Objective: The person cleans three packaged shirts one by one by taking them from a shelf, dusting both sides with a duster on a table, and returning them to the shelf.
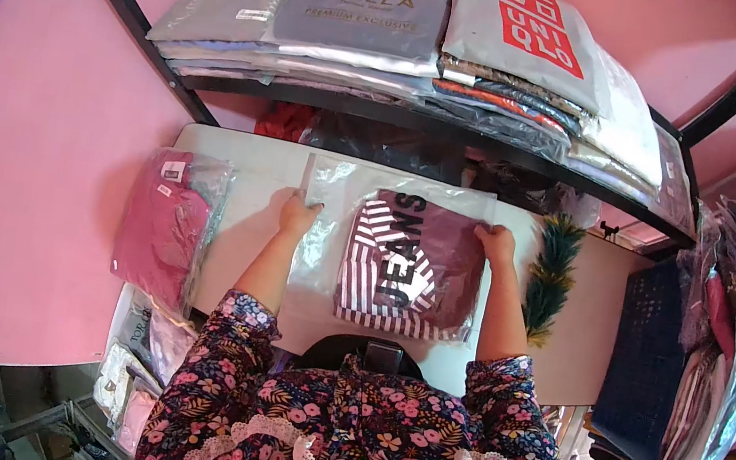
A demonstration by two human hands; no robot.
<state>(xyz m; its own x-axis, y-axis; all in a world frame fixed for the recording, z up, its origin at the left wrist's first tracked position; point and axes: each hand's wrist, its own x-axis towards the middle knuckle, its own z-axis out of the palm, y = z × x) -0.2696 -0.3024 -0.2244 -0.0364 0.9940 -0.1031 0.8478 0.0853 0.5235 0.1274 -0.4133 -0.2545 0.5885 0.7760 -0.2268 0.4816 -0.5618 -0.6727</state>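
A clear plastic bag printed with "JEANS" lies in front of me on the white table. Inside its right part is a folded maroon garment with a maroon-and-white striped section. The bag's left part is flat, with no cloth inside. My left hand is closed on the bag's left edge. On the opposite edge, beside the garment, my right hand pinches the plastic between thumb and fingers.
Left of the bag lies a bagged pink garment. A green tinsel strip rests on the right. Above the table's back, a black-framed shelf carries stacked bagged clothes. More bagged clothes hang at far right.
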